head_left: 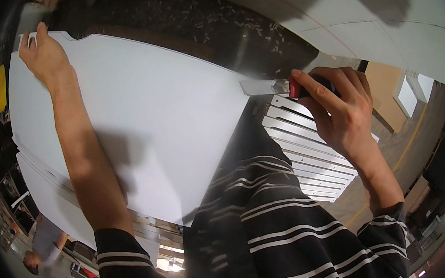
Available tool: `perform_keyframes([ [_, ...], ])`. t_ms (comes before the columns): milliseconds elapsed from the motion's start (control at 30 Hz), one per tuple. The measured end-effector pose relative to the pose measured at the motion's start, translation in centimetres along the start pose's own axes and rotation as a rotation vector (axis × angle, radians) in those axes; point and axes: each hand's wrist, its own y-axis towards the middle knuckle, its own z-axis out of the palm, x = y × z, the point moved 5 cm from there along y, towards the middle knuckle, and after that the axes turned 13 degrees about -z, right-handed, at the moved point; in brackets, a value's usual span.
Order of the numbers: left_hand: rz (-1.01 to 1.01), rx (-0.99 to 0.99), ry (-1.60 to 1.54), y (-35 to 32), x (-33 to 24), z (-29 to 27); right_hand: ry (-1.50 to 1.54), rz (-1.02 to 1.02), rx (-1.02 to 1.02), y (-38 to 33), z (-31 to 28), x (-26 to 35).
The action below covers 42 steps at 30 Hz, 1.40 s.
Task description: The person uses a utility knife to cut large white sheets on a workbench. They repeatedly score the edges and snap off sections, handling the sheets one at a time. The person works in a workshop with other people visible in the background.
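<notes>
A large white panel point(144, 101) with a notch in its far edge lies in front of me, its right end near my body. At its far left corner my left hand point(46, 56) grips the edge, some fingers hidden beyond it. My right hand point(343, 106) is closed round the red and black handle of a flat-bladed scraper point(259, 87). The scraper's blade points left, and its tip meets or hovers just over the panel's right far corner; I cannot tell which. A shadow of my left arm falls across the panel.
More white panels point(54, 196) are stacked below on the left. Slotted white pieces point(309, 155) lie in a row to the right. Scraps litter the dark floor point(192, 21) beyond. A pale board point(413, 37) spans the upper right. Another person point(46, 239) is at lower left.
</notes>
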Motion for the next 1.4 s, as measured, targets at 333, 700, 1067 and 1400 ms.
perform_keyframes([
  [333, 0.023, 0.015, 0.019, -0.7, -0.5, -0.1, 0.027, -0.114, 0.046, 3.2, 0.5, -0.9],
  [700, -0.008, -0.044, 0.004, -1.1, -1.4, -0.7, 0.008, -0.156, 0.07, 2.5, -0.4, -1.5],
  [1067, -0.013, -0.036, -0.066, -1.7, -1.5, -0.7, 0.032, -0.195, 0.095, 4.6, 0.3, -1.1],
  [1400, 0.044, 0.013, -0.103, -2.1, -1.4, -0.7, 0.061, -0.248, 0.063, 8.7, 1.7, -0.2],
])
